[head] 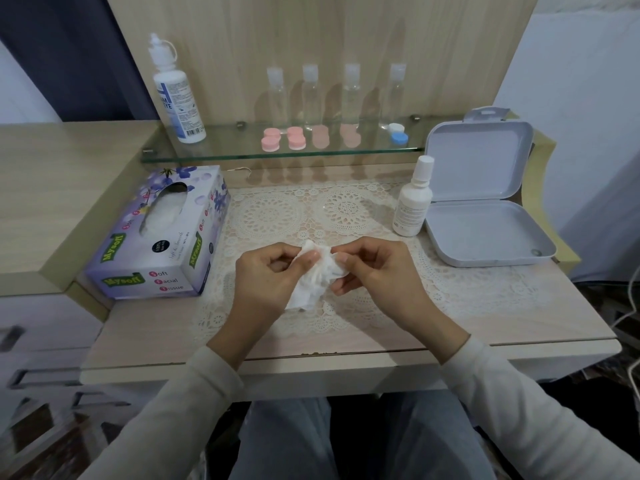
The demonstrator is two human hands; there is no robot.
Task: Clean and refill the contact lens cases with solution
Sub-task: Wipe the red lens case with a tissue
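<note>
The left hand (266,271) and right hand (372,268) are both pinching a crumpled tissue (313,282) at six o'clock, while the lens cases (297,142) are sitting at twelve o'clock on the glass shelf (214,154), possibly risking contamination from shed tissue fibres.

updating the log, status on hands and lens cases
Fingers of left hand and right hand pinch tissue above lace mat. Visible lens cases on glass shelf. Nothing blocking the shelf.
</note>
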